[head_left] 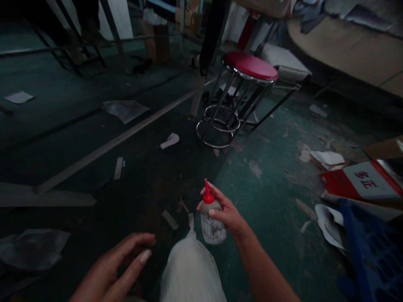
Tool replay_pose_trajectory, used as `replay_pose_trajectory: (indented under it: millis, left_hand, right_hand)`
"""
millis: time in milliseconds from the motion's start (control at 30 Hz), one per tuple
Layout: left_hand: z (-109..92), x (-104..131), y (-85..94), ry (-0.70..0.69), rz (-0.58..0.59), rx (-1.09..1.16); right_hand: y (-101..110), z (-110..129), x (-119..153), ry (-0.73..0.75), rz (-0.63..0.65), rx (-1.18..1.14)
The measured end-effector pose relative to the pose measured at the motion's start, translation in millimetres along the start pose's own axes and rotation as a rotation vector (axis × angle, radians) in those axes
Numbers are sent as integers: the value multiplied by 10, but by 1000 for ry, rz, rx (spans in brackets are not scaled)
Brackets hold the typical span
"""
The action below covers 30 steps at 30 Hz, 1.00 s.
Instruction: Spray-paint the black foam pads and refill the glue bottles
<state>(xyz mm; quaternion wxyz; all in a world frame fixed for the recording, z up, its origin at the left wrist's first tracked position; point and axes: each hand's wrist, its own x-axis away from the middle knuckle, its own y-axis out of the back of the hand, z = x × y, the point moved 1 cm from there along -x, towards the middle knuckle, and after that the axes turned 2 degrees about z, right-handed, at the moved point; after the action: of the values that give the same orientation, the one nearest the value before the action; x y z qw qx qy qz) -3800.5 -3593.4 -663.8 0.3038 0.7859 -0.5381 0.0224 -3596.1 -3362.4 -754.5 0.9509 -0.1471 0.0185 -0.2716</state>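
Observation:
A squeeze bottle (213, 228) with a red cap and pointed nozzle is in my right hand (227, 212), whose fingers wrap round its upper part. The bottle stands nearly upright, nozzle up, and looks cloudy and partly see-through with dark smudges. At the lower left, my left hand (122, 262) holds nothing, its thumb and fingers apart. Between the hands, at the bottom of the view, is a pale, rounded, cloth-like shape (192, 272) with a narrow tip, just left of the bottle.
A red round stool (250, 66) with chrome legs stands ahead. Red-and-white boxes (367, 180) and a blue crate (368, 251) are at the right. A metal frame bar (126, 136) crosses the left side near the floor. Scraps litter the green floor. A person's feet show at the upper left.

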Motion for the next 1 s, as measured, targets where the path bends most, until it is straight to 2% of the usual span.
replay_pose_trajectory:
  millis: [67, 133, 200, 267, 367, 433, 633, 800, 1000]
  left_hand:
    - [-415, -64, 41, -83, -10, 93]
    - [-828, -93, 97, -197, -70, 189]
    - [-1149, -81, 147, -296, -78, 311]
    - [-1333, -34, 174, -342, 6, 439]
    - [-1388, 71, 175, -322, 162, 570]
    - [-1352, 136, 170, -305, 193, 611]
    - [-1266, 229, 176, -344, 116, 633]
    - [-1279, 293, 203, -476, -10, 534]
    - [-1296, 349, 191, -551, -124, 398]
  right_hand:
    - [-354, 512, -56, 106, 136, -195]
    - [-703, 849, -32, 109, 243, -329]
    - [-978, 1014, 21, 83, 307, -428]
    - [-1162, 1048, 64, 53, 353, -495]
    - [-1323, 968, 97, -6, 420, -553]
    - [-1389, 886, 112, -26, 437, -581]
    - [-1491, 735, 152, 2, 436, -591]
    - [-1522, 663, 167, 6, 391, -503]
    - [-1490, 423, 207, -39, 194, -444]
